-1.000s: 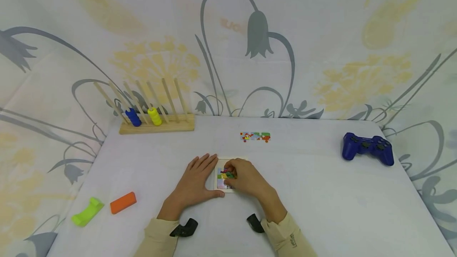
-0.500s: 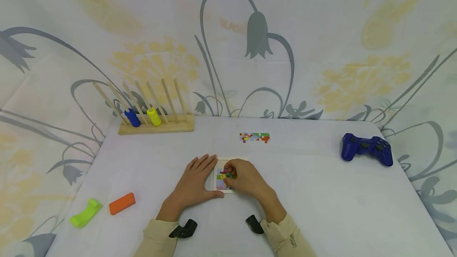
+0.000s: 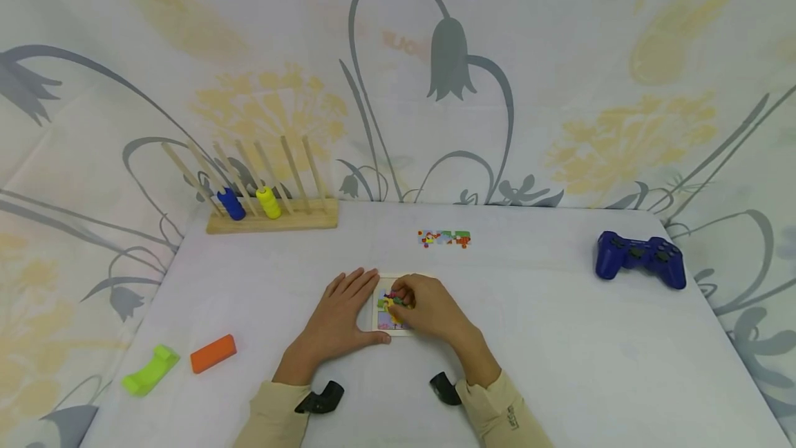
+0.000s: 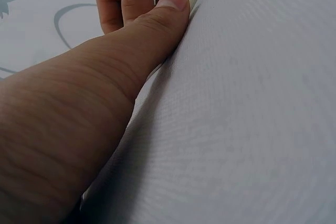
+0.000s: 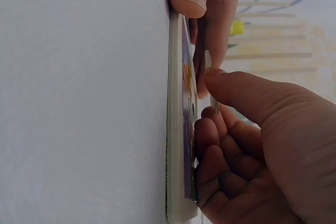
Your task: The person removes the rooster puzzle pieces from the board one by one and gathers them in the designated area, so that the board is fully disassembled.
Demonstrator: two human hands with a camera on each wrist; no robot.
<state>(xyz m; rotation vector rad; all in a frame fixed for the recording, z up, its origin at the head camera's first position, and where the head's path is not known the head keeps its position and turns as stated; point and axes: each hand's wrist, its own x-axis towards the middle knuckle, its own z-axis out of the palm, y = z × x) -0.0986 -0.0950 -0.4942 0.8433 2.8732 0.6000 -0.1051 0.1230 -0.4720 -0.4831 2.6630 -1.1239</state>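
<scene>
A small jigsaw puzzle tray (image 3: 376, 316) with a pale rim lies on the white table, with colourful picture pieces (image 3: 387, 322) in its lower part. My left hand (image 3: 336, 316) lies along the tray's left side, fingers straight, thumb at the near edge. In the left wrist view that thumb (image 4: 163, 17) rests right at the tray's edge. Over the tray, my right hand (image 3: 432, 306) pinches a thin puzzle piece (image 5: 214, 104) between thumb and fingers; its edge shows in the right wrist view, tilted just off the tray's surface. The right hand hides the tray's right side.
Beyond the tray lies a short row of puzzle pieces (image 3: 444, 238). A wooden peg stand (image 3: 273, 223) with blue and yellow beads stands at the back left. An orange block (image 3: 213, 354) and a green curved block (image 3: 151, 370) lie left, a blue game controller (image 3: 640, 258) right.
My right hand shifts only slightly over the tray, and more of the picture's lower part shows beneath it. The left hand stays in place.
</scene>
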